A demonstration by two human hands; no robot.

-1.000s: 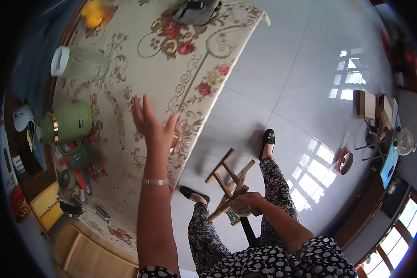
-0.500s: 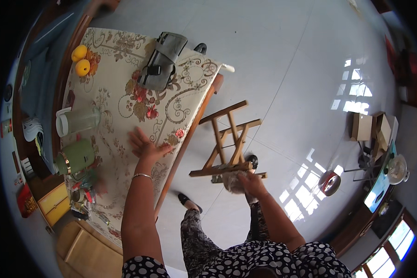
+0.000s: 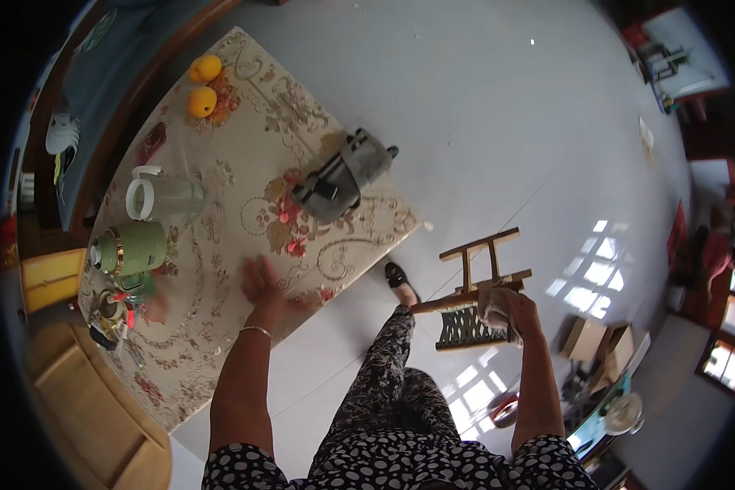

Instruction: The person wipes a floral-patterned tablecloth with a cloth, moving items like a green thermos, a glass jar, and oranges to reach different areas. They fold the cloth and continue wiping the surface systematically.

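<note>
My left hand [image 3: 263,286] is open, fingers spread over the flowered tablecloth [image 3: 220,278] near the table's edge. Whether it touches the cloth cannot be made out. At the right, my right hand [image 3: 521,312] is closed on a wooden folding stool [image 3: 480,245] with a green woven seat. A pale, crumpled rag [image 3: 493,304] is bunched in the same hand against the stool's top rail. The fingers' undersides are hidden. Beyond my left hand, a grey bag [image 3: 347,180] with black straps lies on the table.
Along the table's left side are a green thermos [image 3: 135,249], a clear jug [image 3: 175,198] and two orange-yellow fruits [image 3: 202,102]. A wooden chair [image 3: 98,408] stands at lower left. Cardboard boxes [image 3: 584,338] and a round red-rimmed object [image 3: 505,411] are at lower right.
My view has turned, and the table appears rotated. The stool has shifted rightward with my right hand, its woven seat now showing. My left hand remains open over the table.
</note>
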